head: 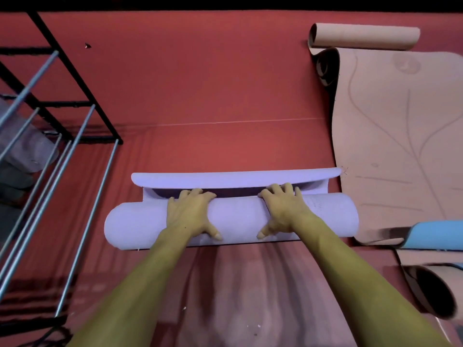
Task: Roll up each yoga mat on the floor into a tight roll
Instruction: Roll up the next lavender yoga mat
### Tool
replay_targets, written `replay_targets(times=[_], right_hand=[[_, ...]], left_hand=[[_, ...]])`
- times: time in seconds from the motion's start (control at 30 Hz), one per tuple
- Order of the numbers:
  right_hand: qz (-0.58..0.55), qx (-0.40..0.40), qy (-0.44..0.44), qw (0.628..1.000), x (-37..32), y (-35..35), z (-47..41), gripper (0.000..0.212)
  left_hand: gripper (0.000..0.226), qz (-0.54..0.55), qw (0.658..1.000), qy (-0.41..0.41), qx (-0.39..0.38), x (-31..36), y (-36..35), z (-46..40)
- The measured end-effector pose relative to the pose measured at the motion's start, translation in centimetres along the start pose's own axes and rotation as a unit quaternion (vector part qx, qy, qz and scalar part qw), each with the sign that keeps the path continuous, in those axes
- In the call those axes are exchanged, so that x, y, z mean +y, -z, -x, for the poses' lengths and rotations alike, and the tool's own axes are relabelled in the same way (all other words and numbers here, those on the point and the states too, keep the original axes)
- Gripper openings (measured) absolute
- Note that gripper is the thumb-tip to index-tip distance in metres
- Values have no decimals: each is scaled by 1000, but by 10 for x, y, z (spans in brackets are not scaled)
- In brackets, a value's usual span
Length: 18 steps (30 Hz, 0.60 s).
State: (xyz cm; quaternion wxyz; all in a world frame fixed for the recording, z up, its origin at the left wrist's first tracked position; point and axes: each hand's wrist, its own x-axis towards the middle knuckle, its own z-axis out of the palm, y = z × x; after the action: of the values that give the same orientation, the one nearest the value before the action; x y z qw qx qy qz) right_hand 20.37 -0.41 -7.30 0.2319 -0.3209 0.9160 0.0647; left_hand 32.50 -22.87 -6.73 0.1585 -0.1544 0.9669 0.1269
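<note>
Reaching up from the bottom of the frame, two bare forearms end in hands laid on a lavender yoga mat that lies mostly rolled on the red floor at centre frame. The left hand and the right hand press palm-down on top of the roll, well apart. Their fingers are spread and nearly straight, draped over the roll's far side, thumbs pointing back along its near side; nothing is clenched. Just beyond the fingertips a short unrolled strip remains, its far edge curled upward. At the right of the frame a tan mat lies partly unrolled. A blue mat touches its lower corner. A black metal rack fills the left side.
</note>
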Motion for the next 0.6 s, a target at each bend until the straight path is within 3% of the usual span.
replay_targets(times=[0.17,0.33,0.43,0.6], right_hand=[[-20,10,-28,999,-3,13,-5,112],[-117,63,-20,991,9,9,-9,87],[-84,86,-17,993,8,7,-9,81],[-54,101,-29,993,0,9,-9,71]], left_hand=[[94,25,997,55,53,12,4,-2],[71,36,993,68,92,13,8,-10],[60,27,994,60,86,10,7,-14],[61,-10,995,42,94,12,12,-15]])
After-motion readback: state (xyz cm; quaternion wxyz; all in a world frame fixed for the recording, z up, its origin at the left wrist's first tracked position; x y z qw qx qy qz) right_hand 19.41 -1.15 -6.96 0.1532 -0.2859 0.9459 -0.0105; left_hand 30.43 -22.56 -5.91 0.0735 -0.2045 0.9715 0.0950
